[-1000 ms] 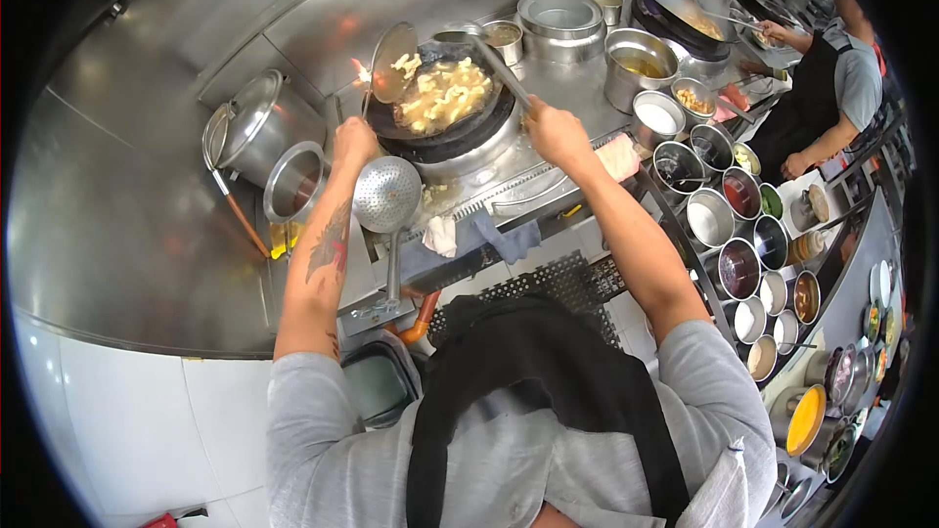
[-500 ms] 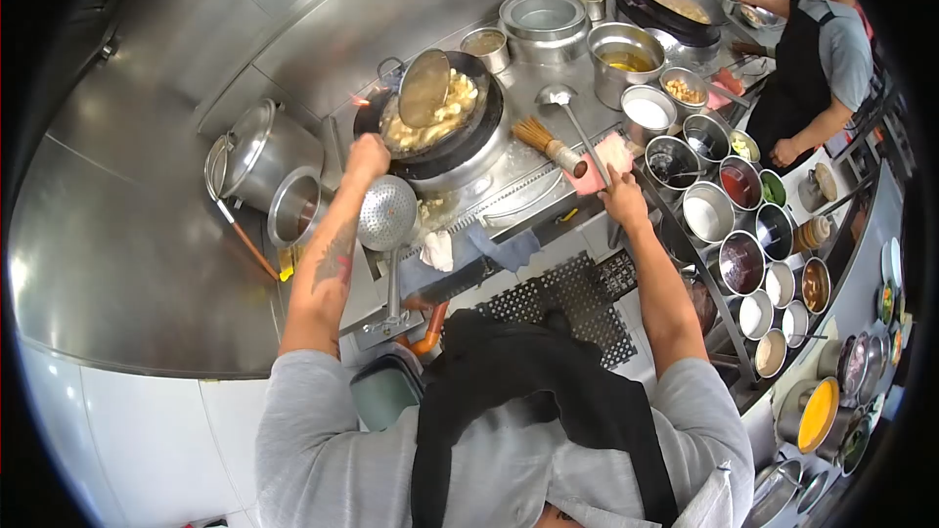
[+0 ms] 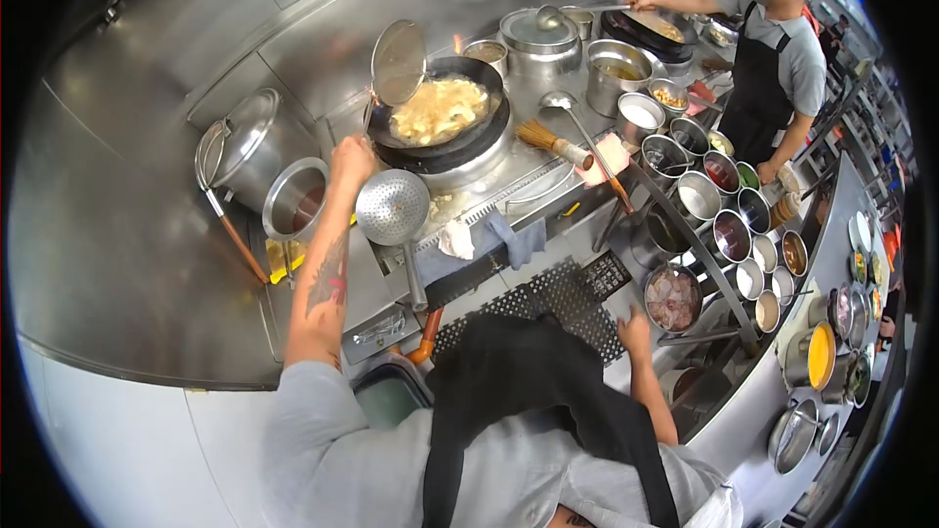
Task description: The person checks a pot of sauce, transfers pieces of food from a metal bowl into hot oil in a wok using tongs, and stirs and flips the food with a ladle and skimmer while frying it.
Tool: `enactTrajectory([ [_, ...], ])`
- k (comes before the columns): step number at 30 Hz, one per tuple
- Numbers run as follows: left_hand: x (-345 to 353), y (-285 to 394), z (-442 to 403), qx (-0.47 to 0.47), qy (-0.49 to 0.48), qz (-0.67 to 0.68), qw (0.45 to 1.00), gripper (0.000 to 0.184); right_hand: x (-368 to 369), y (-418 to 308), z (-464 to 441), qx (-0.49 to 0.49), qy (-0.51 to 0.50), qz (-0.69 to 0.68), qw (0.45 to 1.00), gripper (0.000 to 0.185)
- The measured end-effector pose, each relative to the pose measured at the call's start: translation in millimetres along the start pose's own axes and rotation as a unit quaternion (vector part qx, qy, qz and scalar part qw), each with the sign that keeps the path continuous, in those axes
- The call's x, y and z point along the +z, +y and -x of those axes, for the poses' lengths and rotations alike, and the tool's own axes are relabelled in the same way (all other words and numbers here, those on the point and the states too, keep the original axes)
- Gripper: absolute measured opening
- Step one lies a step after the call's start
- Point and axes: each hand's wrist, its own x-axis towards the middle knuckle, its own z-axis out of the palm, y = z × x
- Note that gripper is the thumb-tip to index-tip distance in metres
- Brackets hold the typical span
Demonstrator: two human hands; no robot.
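Note:
My left hand [image 3: 352,162] is closed around the handle of a round mesh strainer [image 3: 399,63], which is tilted up over the left rim of a wok [image 3: 468,144]. Pale food pieces [image 3: 440,110] in bubbling oil fill the wok. My right hand [image 3: 634,330] hangs low beside my body, over the floor mat, near a pot of pale, pinkish pieces [image 3: 672,299]; its fingers look partly curled, and nothing shows in them. The ladle [image 3: 577,129] lies on the counter edge beside a bamboo brush [image 3: 554,144] and a pink cloth [image 3: 606,158].
A perforated ladle [image 3: 392,207] rests at the stove's front edge. Left stand a lidded pot [image 3: 262,142] and a metal container [image 3: 296,198]. Several seasoning pots [image 3: 698,196] fill the right rack. A co-worker [image 3: 773,49] tends another wok [image 3: 650,34] at the back right.
My right hand has let go of the ladle and dropped toward my body. The strainer has swung up and left from above the food. The co-worker's ladle has moved over the lidded pot.

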Motion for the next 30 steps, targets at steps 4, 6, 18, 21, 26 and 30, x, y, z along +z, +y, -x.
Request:
enactTrajectory([
  [4,70.2,-66.8,-13.0,0.014,-0.068,-0.053,0.996,0.024,33.2,-52.2,86.9,-0.028,-0.078,0.0,0.997,0.055],
  [6,30.6,-53.7,-12.5,0.0,-0.107,-0.026,0.994,0.026,32.5,-110.0,119.4,-0.119,-0.106,0.02,0.987,0.059],
  [18,19.4,-181.9,197.1,-0.362,0.066,0.771,0.52,0.035,20.7,-125.8,275.1,0.152,-0.263,-0.126,0.944,0.122],
  [21,24.9,-217.9,202.7,-0.392,0.073,0.826,0.398,0.038,15.7,-82.7,303.2,0.147,-0.236,0.027,0.96,0.109],
  [26,-30.6,-161.8,234.6,-0.405,0.066,0.877,0.25,0.05,9.7,-16.9,326.6,0.103,-0.362,0.165,0.912,0.095],
  [30,67.3,-183.9,335.0,-0.343,-0.154,0.869,0.32,0.064,61.3,70.1,347.4,0.123,-0.289,0.133,0.94,0.074],
])
